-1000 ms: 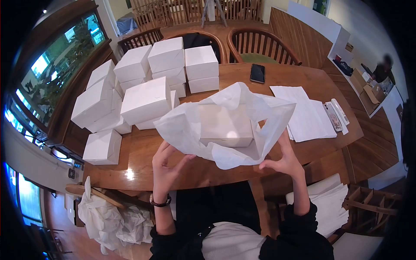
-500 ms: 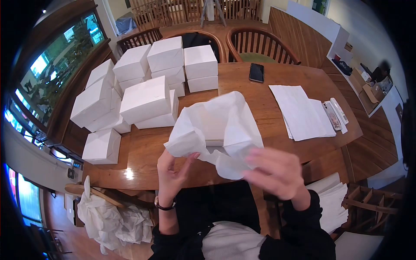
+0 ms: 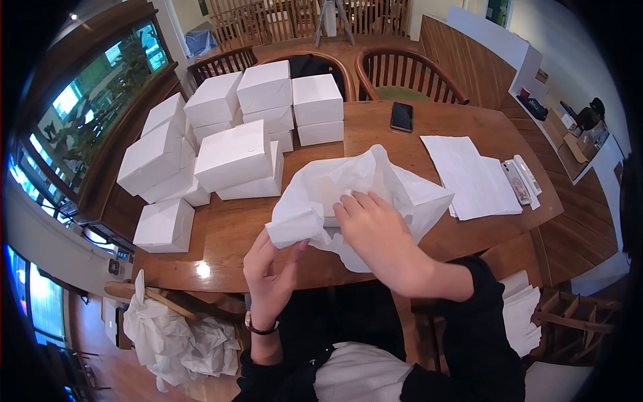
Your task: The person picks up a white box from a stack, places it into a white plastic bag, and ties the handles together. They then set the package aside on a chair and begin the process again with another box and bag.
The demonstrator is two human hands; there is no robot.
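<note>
Since the earlier frame, the right hand (image 3: 378, 231) has moved from the bag's near right edge to inside its mouth, and the right corner of the white bag (image 3: 429, 204) now spreads out toward three o'clock. The left hand (image 3: 271, 268) remains at the bag's rim, at about eight o'clock.

The bag sits at the near middle of the wooden table (image 3: 228, 261), with a white box (image 3: 331, 201) partly showing inside. From the bag, the stacked boxes (image 3: 231, 157) stand at ten o'clock, the phone (image 3: 402, 117) lies at one, and the loose white sheets (image 3: 472, 181) between two and three.

The right fingers are bunched together and curled; their tips reach into the mouth, but I cannot tell whether they grip box or bag. The left thumb stands apart from the fingers, whose tips are hidden by a turned-down flap; whether they pinch it, I cannot tell.

The bag looks light, limp and easily creased, probably prone to slip or tear, so its rim is best held with a doubled fold. The box seems stiff but crushable card, safer steadied by its side walls than pressed on its lid.
</note>
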